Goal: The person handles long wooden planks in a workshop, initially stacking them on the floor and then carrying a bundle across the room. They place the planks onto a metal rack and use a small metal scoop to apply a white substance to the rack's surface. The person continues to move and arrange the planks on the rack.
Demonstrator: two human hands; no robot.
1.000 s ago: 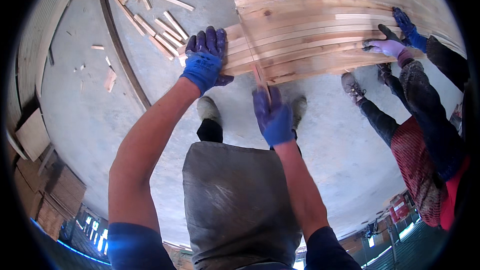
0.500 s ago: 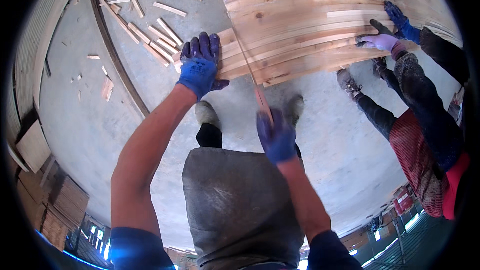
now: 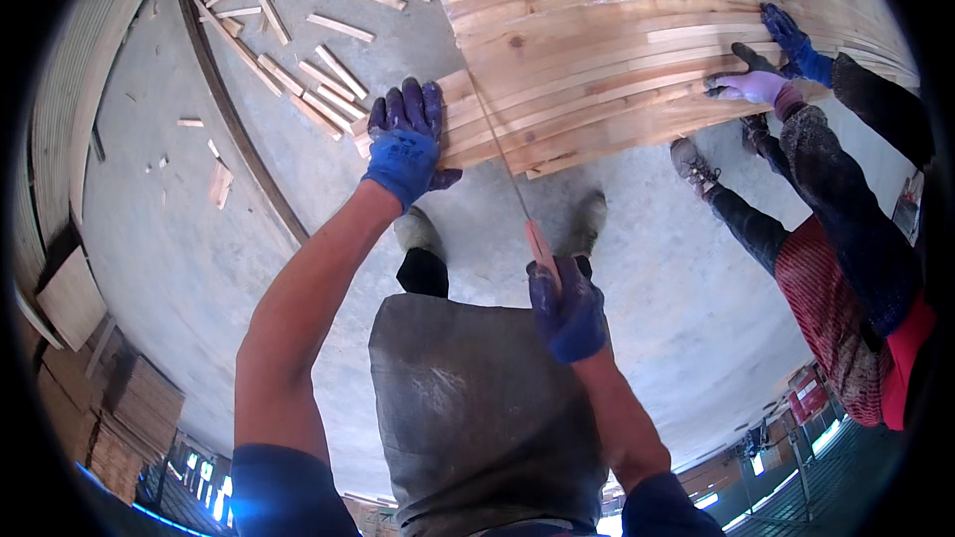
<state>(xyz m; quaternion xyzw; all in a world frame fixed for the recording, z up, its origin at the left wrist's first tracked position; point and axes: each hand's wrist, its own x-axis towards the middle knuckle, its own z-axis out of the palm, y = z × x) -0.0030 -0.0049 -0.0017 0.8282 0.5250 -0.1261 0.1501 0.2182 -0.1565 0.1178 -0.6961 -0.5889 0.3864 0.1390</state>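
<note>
My left hand point(image 3: 406, 144), in a blue and purple work glove, lies on the overhanging ends of the wooden strips point(image 3: 466, 109). Its fingers are stretched out flat, and the thumb is at the near edge. A hand saw point(image 3: 503, 154) with a thin blade and a reddish handle crosses the strips just right of that hand. Closed round the handle is my right hand point(image 3: 570, 310), gloved alike, below the near edge. Most of the wide wooden panel point(image 3: 597, 35) that the strips belong to extends to the right and far side.
At the right, a co-worker's gloved hands point(image 3: 761, 82) press on the panel; their shoe point(image 3: 693, 161) is near it. Several short wood offcuts point(image 3: 333, 94) litter the concrete floor on the left, beside a long dark strip point(image 3: 224, 99). Stacked boards point(image 3: 139, 403) stand lower left.
My right hand has drawn the saw back toward me and slightly right, so more of the blade shows below the panel edge. My left hand stays on the strip ends.
</note>
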